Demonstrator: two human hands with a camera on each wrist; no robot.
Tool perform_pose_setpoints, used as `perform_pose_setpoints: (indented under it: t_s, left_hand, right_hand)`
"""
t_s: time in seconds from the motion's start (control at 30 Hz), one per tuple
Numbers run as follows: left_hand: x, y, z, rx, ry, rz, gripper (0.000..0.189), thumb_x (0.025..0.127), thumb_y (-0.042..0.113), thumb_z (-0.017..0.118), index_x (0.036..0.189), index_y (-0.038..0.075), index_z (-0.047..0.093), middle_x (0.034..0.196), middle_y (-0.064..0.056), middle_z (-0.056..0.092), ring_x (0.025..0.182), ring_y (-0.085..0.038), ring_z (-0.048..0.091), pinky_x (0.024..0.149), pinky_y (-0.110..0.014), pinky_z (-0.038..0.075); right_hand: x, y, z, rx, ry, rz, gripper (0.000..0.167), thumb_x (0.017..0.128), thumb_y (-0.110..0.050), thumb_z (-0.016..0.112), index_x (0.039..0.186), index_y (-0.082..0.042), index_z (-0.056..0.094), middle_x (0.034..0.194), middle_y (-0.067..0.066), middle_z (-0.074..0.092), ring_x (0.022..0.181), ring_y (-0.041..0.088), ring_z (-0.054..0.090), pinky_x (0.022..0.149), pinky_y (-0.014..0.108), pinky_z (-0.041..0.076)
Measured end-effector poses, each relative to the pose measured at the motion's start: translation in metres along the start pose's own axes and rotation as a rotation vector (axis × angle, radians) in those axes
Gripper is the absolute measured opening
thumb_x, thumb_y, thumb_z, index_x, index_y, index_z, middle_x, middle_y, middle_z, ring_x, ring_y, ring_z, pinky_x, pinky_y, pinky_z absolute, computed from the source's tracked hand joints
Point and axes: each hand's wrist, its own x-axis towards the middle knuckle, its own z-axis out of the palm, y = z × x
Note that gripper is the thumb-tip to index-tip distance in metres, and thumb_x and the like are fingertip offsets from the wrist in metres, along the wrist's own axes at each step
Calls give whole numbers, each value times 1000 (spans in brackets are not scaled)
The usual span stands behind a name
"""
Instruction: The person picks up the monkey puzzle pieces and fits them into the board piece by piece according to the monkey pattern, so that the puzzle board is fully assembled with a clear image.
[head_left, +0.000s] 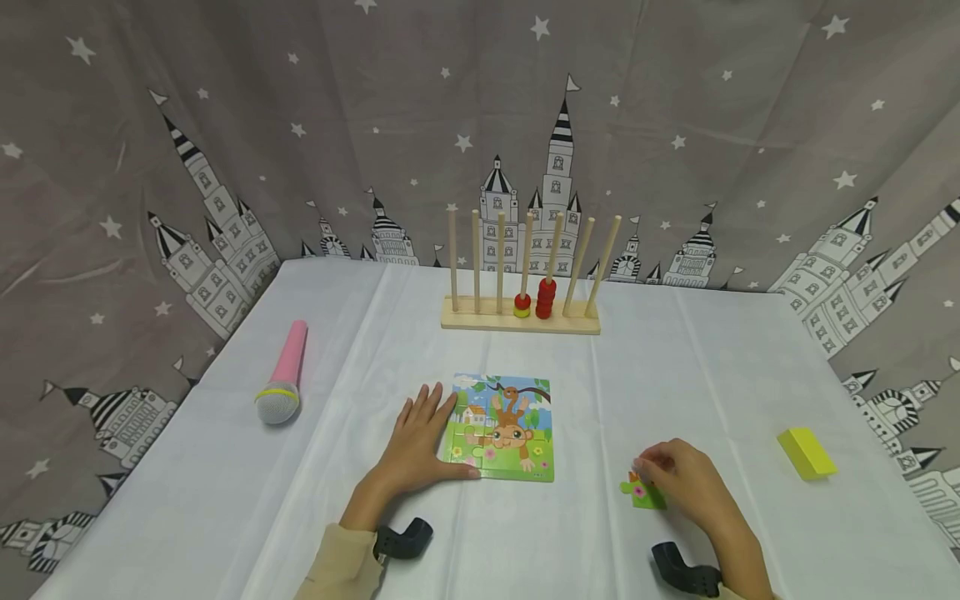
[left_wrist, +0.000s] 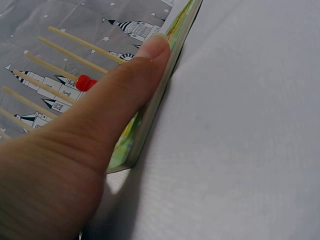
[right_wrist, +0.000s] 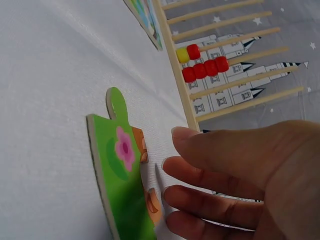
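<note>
A square jigsaw puzzle (head_left: 517, 446) with a monkey picture lies flat on the white cloth. My left hand (head_left: 412, 454) rests along its left side, fingers spread, the thumb straight over the front edge. In the left wrist view the thumb (left_wrist: 135, 75) lies across the puzzle's rim. A loose green puzzle piece (head_left: 642, 495) with a pink flower is on the cloth to the right. Over its far side is my right hand (head_left: 686, 479), fingers loosely bent. In the right wrist view a gap shows between the fingertips and the piece (right_wrist: 124, 165); nothing is held.
A wooden peg stand (head_left: 487, 321) with red and yellow beads stands behind the puzzle. A pink toy microphone (head_left: 288, 362) lies at the left, and a yellow block (head_left: 806, 454) at the far right. A grey castle-print curtain (head_left: 412, 100) hangs behind the table.
</note>
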Motion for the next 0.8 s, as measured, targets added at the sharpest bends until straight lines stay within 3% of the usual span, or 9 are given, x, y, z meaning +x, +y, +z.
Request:
perform_pose_setpoints:
  t_s: [0.27, 0.5, 0.7, 0.8]
  left_hand:
    - [-1, 0, 0, -3, 10, 12, 114, 58, 66, 70, 145, 11, 21, 153, -13, 9, 142, -31, 1, 114, -50, 3]
    - [-1, -1, 0, 3, 6, 10, 114, 58, 67, 69, 145, 11, 21, 153, -13, 9, 142, -31, 1, 114, -51, 3]
    - [-1, 0, -1, -1, 2, 2, 114, 58, 67, 69, 145, 11, 20, 153, -12, 8, 142, -30, 0, 114, -50, 2]
    - [-1, 0, -1, -9, 2, 0, 114, 58, 66, 70, 145, 11, 21, 153, -12, 8, 142, -30, 0, 114, -50, 2]
  right_hand:
    - [-4, 0, 4, -27, 34, -77, 19, 81, -23, 65, 90, -7, 70, 89, 4, 62, 88, 21, 58, 81, 44, 47]
    - [-10, -1, 4, -62, 5, -120, 32, 78, -29, 69, 100, -5, 68, 98, 8, 60, 94, 25, 56, 82, 46, 46]
    - [-17, -2, 4, -104, -38, -134, 47, 71, -31, 75, 110, -8, 63, 102, 7, 55, 92, 21, 51, 77, 40, 44]
    - [-20, -2, 5, -120, -40, -149, 52, 68, -30, 77, 112, -9, 62, 105, 10, 53, 95, 24, 51, 79, 45, 45]
